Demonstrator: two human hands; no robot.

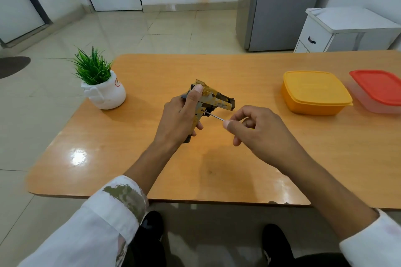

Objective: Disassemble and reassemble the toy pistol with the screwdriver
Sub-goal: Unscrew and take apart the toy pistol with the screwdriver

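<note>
So the toy pistol (217,100) is up off the table (238,169), held over its middle with the flat side turned toward you and the barrel pointing off to your right. That makes sense, since it puts the screw on the frame right where you can see it. Your left hand (179,118) is wrapped round the grip from behind, fingers curled under and thumb (196,93) pressed along the top of the slide. I'd guess that's to stop the whole thing twisting when you turn. The screwdriver (213,115) comes in from the right at a shallow slant, tip sitting just above the trigger area, apparently in a screw head, though it's too small to tell if it's properly seated. Your right hand (260,130) pinches the handle end with thumb and fingertips, and the handle itself is mostly hidden in there. It's a light grip, good for spinning a small screw. The potted plant (102,86) on the left corner and the yellow container (314,93) and red-lidded container (379,91) on the right sit well apart from your work. Those tubs look handy for loose screws.
</note>
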